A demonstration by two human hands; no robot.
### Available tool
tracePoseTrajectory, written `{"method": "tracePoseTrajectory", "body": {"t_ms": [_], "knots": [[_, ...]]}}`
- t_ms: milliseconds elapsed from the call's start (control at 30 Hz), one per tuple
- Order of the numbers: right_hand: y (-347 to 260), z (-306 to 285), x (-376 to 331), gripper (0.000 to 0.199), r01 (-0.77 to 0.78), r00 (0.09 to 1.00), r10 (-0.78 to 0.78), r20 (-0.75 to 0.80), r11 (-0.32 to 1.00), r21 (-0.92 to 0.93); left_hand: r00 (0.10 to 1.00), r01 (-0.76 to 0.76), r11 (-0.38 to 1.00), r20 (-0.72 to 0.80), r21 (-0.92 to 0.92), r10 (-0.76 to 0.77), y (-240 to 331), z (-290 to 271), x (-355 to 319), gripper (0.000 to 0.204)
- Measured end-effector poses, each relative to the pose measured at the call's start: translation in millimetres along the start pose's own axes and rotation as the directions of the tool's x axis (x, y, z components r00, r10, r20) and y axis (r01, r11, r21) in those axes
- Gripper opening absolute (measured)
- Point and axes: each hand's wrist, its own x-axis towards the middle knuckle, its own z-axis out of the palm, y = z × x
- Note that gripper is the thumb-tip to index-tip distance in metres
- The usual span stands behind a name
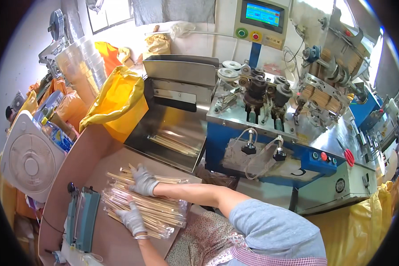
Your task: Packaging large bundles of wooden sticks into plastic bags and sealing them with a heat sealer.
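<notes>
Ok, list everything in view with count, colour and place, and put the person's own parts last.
Wrapped sticks: many, tan in clear plastic, on the table
Table: one, brownish, lower left
Loose sticks: several, tan, in the tray
Tray: one, silvery metal, beyond the table
Open bag: one, yellow, left of the tray
Teal device: one, left of the wrapped sticks
Fan: one, whitish, far left
Machine: one, blue and metal, right of the tray
Control panel: one, beige, above the machine
Scissors: one, red-handled, right
Sacking: count unclear, yellow, lower right
Right hand: one, grey glove, on the wrapped sticks
Left hand: one, grey glove, same pile, nearer the body
</notes>
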Motion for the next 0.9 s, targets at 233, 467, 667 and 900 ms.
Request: {"method": "tracePoseTrajectory", "body": {"t_ms": [233, 467, 667, 900], "knots": [[-20.4, 12.7, 10.6, 0.093, -0.084, 0.996, 0.085, 0.007, 0.965, 0.248, 0.996, 0.092, 0.974, 0.03, -0.205, -0.088, -52.2, 18.8, 50.4, 0.111], [-50.7, 18.0, -39.8, 0.099, -0.276, 0.858, -0.11, 0.501, 0.724, 0.632, 0.826, 0.492, 0.269, 0.542, -0.828, 0.157, -65.2, -35.5, 7.6, 0.071], [-70.8, 7.3, -70.6, 0.101, -0.095, 0.887, -0.322, 0.332, 0.575, 0.813, 0.891, 0.309, 0.196, 0.355, -0.931, 0.282, -50.3, -62.2, -42.6, 0.076], [-95.0, -119.0, -115.4, 0.124, 0.416, 0.743, -0.653, -0.143, 0.285, 0.863, 0.821, -0.358, 0.373, -0.099, -0.856, 0.562, -59.6, -99.8, -47.5, 0.077]]}}
